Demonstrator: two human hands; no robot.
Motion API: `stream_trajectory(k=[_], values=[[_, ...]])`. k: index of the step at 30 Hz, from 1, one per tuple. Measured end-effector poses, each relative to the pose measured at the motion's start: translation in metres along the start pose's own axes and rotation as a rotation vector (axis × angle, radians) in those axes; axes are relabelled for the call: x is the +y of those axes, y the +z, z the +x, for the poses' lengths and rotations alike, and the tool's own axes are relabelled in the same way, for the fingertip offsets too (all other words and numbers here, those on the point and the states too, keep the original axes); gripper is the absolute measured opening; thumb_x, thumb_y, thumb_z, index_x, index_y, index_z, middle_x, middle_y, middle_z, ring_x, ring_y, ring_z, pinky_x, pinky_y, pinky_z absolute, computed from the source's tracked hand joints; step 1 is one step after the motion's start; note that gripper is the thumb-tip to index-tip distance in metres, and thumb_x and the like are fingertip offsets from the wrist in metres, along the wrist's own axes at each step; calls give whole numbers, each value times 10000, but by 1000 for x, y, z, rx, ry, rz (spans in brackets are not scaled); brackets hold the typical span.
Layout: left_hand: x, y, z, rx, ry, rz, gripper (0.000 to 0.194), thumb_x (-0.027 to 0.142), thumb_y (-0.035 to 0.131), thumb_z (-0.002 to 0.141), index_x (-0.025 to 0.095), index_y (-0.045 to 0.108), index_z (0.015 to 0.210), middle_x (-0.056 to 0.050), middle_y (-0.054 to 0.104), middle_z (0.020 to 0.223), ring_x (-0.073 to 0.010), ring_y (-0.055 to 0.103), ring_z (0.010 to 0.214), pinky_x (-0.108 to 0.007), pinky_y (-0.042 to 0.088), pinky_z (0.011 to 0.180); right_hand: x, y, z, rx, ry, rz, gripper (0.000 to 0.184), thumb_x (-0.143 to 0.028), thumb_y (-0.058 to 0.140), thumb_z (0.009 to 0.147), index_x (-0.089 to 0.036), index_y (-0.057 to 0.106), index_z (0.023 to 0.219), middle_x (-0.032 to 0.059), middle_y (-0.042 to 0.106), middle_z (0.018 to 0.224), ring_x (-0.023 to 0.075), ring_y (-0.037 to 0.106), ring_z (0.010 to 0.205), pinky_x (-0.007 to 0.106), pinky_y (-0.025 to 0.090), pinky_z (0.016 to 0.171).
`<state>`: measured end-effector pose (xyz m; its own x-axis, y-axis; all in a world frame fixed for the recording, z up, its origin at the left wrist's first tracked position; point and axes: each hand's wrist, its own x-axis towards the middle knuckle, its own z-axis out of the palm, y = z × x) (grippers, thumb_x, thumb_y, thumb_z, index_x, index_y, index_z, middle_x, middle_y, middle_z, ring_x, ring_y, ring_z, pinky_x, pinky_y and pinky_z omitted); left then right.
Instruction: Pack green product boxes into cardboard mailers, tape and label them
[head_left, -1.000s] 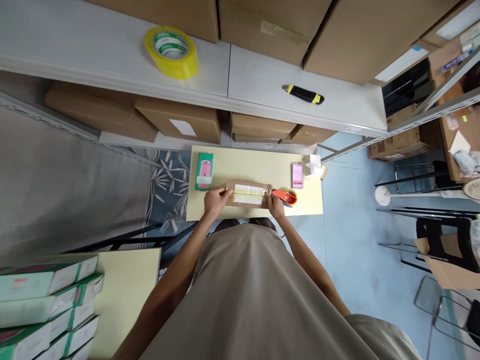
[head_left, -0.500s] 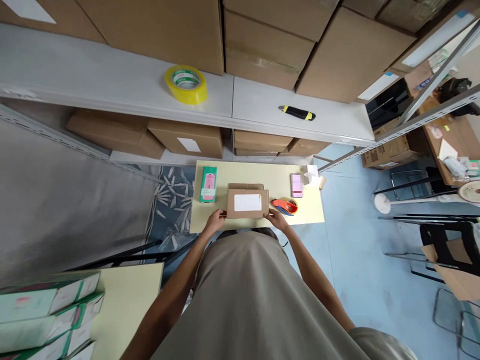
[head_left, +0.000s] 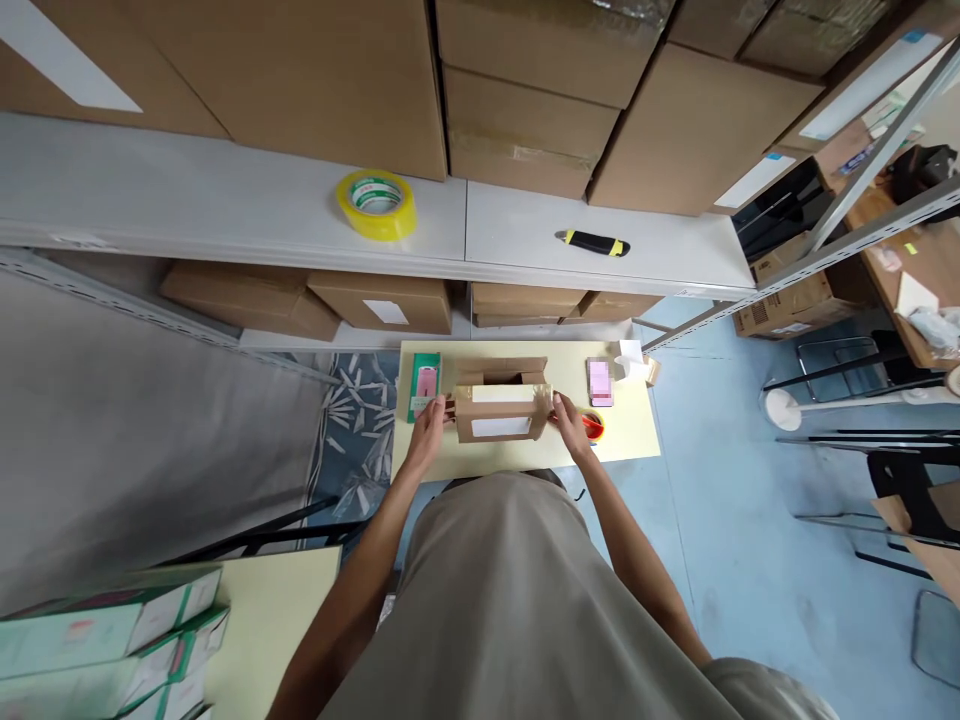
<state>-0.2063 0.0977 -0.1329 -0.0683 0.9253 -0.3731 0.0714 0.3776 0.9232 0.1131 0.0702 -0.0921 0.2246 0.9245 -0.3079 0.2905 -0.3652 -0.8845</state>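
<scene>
A small brown cardboard box (head_left: 501, 427) with white labels stands tilted on the pale yellow table (head_left: 480, 466), its far side open with flaps (head_left: 487, 366) raised. My left hand (head_left: 427, 432) is closed on the box's left side flap. On the opposite side, my right hand (head_left: 570, 424) grips the right flap. Beside my left hand lies a green box with a pink picture (head_left: 425, 384). An orange tape dispenser with yellow tape (head_left: 593, 426) is partly hidden behind my right hand. Farther back lies a pink phone-like item (head_left: 600, 381), blurred by pixelation.
On the grey shelf (head_left: 262, 222) ahead lie a yellow tape roll (head_left: 377, 204) and a utility knife (head_left: 592, 243), with large cartons (head_left: 330, 90) behind them. A small white open box (head_left: 628, 358) sits at the table's right end. Green and white boxes (head_left: 112, 630) are stacked at lower left.
The cardboard box has tipped so another face and its opening show. Both hands have moved up along its sides, the right now covering part of the tape dispenser. The view has shifted slightly.
</scene>
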Motion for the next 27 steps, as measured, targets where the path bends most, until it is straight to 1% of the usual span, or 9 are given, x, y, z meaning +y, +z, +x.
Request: stream_trajectory(k=[6,8,10,12,14,17,20,23,27], values=[[-7,4,-23,0,-84,54,705,896,483,910,219,681,911,-148,757,1100,-324,747,1113,-445,631,980,16,12,-12,-100,133,61,800,-887,503,932,-190,727,1255,137,779,1215,294,724,1132,430,633,975],[-13,7,-28,-11,-30,143,617,844,565,890,238,628,787,-126,737,1044,-329,717,1165,-452,602,1037,22,14,-10,-160,166,77,796,-889,478,939,-193,725,1237,127,784,1177,284,737,1081,407,638,924],[-17,9,-33,-28,77,273,489,725,704,843,246,621,804,-107,722,1065,-332,690,1213,-472,566,1099,28,8,-5,-187,156,73,744,-833,404,1006,-198,721,1231,135,782,1184,284,747,1075,401,629,922],[-18,11,-39,-26,167,411,376,580,777,818,246,642,923,-115,708,1143,-345,672,1256,-510,545,1131,37,-7,0,-156,123,-71,620,-710,419,1062,-190,714,1228,162,774,1224,301,743,1117,419,600,978],[-14,14,-47,22,218,502,331,459,782,832,236,644,1035,-160,676,1298,-373,622,1363,-553,513,1174,49,-27,4,-67,107,-383,453,-540,565,1042,-164,696,1257,205,745,1310,334,699,1224,450,539,1076],[5,25,-61,144,315,589,276,357,739,899,224,644,1121,-204,555,1546,-388,481,1541,-578,419,1275,71,-53,7,-31,145,-812,463,-304,728,928,-136,649,1352,253,677,1447,364,609,1367,475,440,1172],[35,46,-72,166,355,617,208,326,653,987,239,668,1176,-172,569,1562,-351,494,1534,-546,381,1316,89,-64,6,-139,120,-937,507,-166,681,932,-120,604,1431,255,684,1454,339,609,1366,490,395,1204],[63,79,-74,62,317,590,197,328,581,1026,258,712,1156,-137,678,1441,-325,585,1434,-514,415,1296,94,-65,4,-187,65,-925,439,-116,585,977,-100,610,1415,239,727,1379,313,652,1293,472,403,1201],[91,136,-67,-103,264,494,212,342,562,1016,266,738,1107,-106,793,1199,-303,716,1206,-477,542,1160,61,-72,6,-144,-86,-815,276,-209,567,1030,-146,650,1286,188,763,1195,329,689,1173,474,484,1117]])
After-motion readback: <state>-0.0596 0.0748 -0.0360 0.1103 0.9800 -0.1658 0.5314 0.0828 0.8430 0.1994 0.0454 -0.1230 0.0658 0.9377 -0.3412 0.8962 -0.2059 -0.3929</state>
